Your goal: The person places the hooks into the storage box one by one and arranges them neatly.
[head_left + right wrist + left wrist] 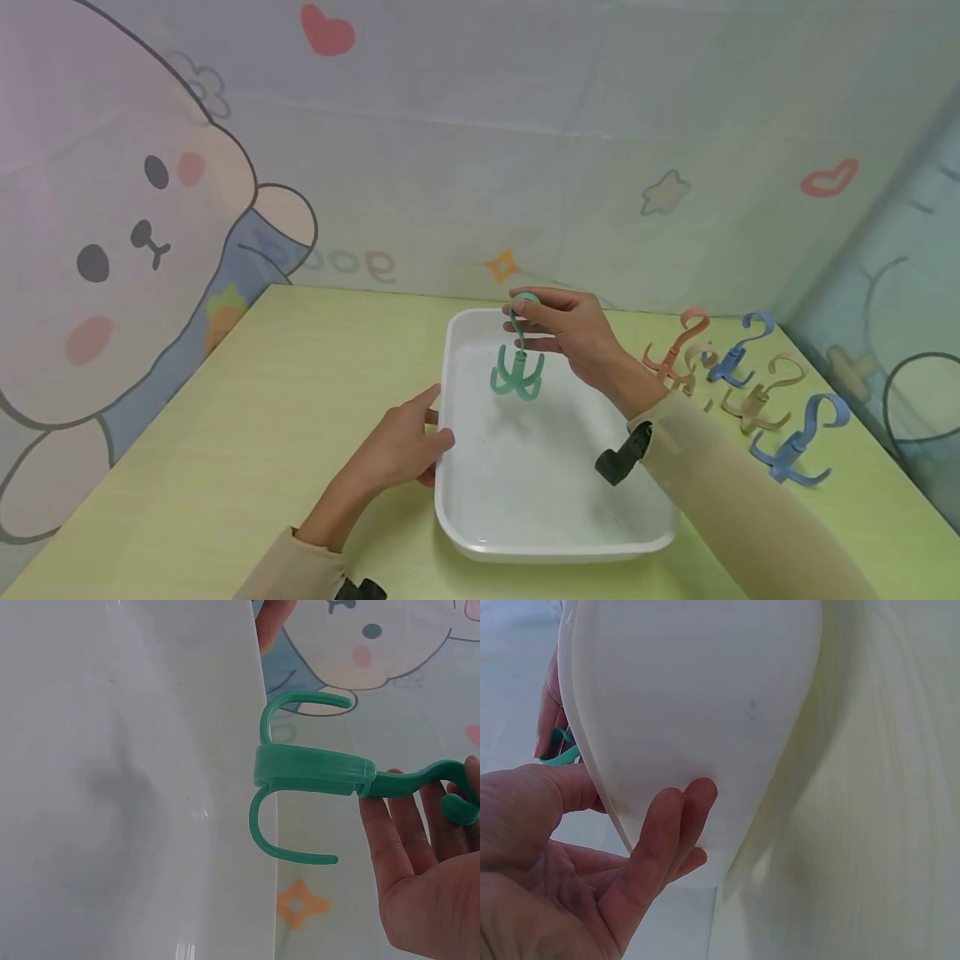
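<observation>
My right hand (pixel 573 329) pinches a green hanging hook (pixel 519 375) by its curved top. The hook hangs upright over the white plastic tray (pixel 555 533), its upturned prongs pointing up around the base. In the right wrist view the green hook (pixel 315 769) lies sideways across the picture, its bent neck running along the fingers. My left hand (pixel 405 442) holds the tray's left side. The left wrist view shows the thumb over the rim and the fingers (pixel 656 832) against the outer wall of the tray (pixel 690 690).
Right of the tray stand several similar hooks on the pale yellow table (pixel 315 375): an orange one (pixel 671 354), beige ones (pixel 757 404) and blue ones (pixel 791 454). A printed cloth (pixel 465 150) with a cartoon bear hangs behind the table.
</observation>
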`<control>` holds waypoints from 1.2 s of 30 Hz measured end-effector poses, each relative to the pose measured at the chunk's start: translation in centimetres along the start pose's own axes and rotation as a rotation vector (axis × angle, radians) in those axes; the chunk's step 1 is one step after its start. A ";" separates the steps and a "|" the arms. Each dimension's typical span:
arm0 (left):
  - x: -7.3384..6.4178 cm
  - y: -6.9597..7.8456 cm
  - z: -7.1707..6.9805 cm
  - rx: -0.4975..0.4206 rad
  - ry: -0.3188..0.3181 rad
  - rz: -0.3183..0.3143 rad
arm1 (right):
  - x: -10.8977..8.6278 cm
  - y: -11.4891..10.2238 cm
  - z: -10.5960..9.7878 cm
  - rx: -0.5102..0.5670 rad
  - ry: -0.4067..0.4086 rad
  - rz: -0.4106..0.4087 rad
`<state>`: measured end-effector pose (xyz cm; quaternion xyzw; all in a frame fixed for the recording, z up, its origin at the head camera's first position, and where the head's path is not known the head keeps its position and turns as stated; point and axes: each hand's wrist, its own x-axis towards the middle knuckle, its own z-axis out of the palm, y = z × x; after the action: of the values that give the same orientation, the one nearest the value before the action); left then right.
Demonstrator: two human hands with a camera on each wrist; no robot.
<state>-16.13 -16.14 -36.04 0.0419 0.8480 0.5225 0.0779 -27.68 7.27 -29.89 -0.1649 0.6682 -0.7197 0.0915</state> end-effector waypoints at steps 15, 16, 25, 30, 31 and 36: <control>-0.1 -0.1 0.0 -0.002 -0.007 0.014 | 0.7 0.7 0.1 0.003 -0.005 0.005; -0.1 -0.1 0.0 -0.002 -0.008 0.016 | 0.8 0.8 0.1 0.002 -0.003 0.006; 0.0 -0.2 -0.1 -0.006 -0.009 0.020 | 1.1 1.0 0.4 0.012 -0.001 0.010; -0.1 -0.2 -0.1 -0.003 -0.009 0.024 | 1.3 1.2 0.5 0.011 -0.002 0.020; -0.1 -0.2 -0.1 -0.002 -0.008 0.023 | 1.3 1.2 0.5 0.011 -0.001 0.022; -0.2 -0.2 -0.1 0.009 -0.006 0.021 | 1.6 1.6 0.6 0.004 0.002 0.026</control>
<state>-15.96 -16.34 -36.12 0.0524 0.8496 0.5196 0.0747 -29.08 6.03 -31.23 -0.1556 0.6690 -0.7198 0.1005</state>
